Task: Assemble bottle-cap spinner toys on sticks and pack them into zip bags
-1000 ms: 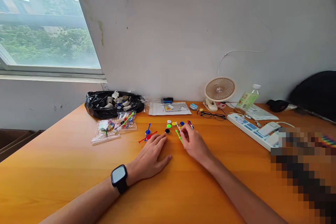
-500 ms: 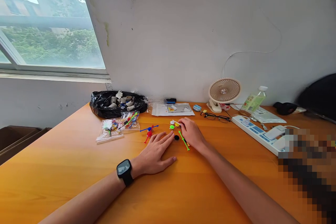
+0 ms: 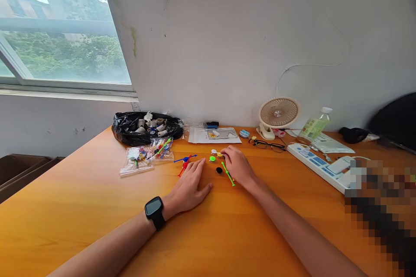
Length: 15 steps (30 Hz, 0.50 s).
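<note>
My left hand (image 3: 190,186) lies on the wooden table, fingers stretched out, nothing held. Its fingertips partly cover a red stick-like plastic piece (image 3: 185,165), beside a blue one with arrow-like ends (image 3: 185,159). My right hand (image 3: 238,165) has curled fingers, with a small yellow disc (image 3: 219,154) at the fingertips; the grip itself is partly hidden. Close by are a white disc (image 3: 213,151) and a bright green disc (image 3: 212,159). A black disc (image 3: 219,170) lies between my hands. Beside my right hand a green arrow-ended stick (image 3: 228,174) rests on dark and yellow bits.
Two clear bags of coloured parts (image 3: 136,164) lie left, before a black plastic bag (image 3: 121,132) holding grey pieces. Along the back are a white packet (image 3: 196,136), a round tin (image 3: 244,133), glasses (image 3: 268,145), a fan (image 3: 278,112) and a bottle (image 3: 316,123). A power strip (image 3: 318,166) lies right.
My left hand has drawn back slightly to the left, away from the black and green discs, and now covers more of the red piece. My right hand has barely moved.
</note>
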Available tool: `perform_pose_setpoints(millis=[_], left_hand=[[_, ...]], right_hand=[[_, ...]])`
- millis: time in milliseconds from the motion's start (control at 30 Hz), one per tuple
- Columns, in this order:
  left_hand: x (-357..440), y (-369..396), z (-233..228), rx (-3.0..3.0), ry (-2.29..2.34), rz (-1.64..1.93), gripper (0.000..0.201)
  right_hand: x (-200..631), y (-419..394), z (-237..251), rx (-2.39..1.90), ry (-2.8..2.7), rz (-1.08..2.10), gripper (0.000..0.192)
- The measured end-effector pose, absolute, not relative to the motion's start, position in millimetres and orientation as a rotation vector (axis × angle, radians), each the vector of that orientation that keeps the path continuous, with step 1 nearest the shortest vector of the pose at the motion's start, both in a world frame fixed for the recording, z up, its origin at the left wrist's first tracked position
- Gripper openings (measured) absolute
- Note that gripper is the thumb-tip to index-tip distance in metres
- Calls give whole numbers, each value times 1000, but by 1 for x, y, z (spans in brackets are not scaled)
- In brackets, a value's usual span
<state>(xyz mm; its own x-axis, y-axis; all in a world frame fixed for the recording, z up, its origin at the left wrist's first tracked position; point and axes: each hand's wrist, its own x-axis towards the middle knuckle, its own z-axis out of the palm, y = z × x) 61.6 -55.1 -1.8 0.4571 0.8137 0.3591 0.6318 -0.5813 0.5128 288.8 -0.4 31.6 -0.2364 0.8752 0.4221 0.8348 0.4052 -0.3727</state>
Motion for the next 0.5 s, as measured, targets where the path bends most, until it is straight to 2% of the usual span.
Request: perform_pose_setpoints(millis=[267, 500], left_hand=[[63, -57, 0, 2459, 1214, 836, 68], [62, -57, -1, 2454, 1192, 871, 69]], right_hand=[[288, 11, 27, -1474, -2077, 53, 29], [284, 13, 24, -1411, -2048, 37, 30]])
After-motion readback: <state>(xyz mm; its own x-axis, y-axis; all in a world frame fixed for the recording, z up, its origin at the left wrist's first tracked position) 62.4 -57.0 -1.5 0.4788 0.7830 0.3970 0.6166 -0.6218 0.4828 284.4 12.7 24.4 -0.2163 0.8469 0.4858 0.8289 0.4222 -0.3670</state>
